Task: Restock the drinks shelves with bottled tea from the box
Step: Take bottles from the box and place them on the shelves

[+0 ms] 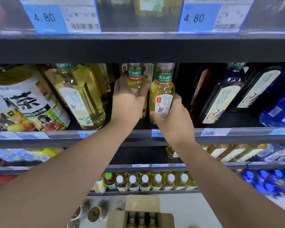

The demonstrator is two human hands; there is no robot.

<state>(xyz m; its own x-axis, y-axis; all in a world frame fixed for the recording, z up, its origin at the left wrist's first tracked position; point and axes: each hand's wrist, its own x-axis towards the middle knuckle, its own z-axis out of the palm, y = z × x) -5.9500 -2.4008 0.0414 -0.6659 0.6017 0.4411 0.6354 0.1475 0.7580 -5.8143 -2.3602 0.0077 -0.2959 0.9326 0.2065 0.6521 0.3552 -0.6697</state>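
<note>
Now the left hand [128, 102] grips the left bottle [136, 79], the right hand [173, 116] the right bottle [163, 92], both upright by the shelf [237, 134] front edge.

Left hand [128, 102], right hand [173, 119], tea bottles [163, 91]

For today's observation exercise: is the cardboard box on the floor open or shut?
Open. The cardboard box has its flap raised, and three bottle necks show inside.

Bright, even light; price tags [61, 17] blurred; shelf edges [141, 50] bow with wide-angle distortion; right side smeared.
</note>
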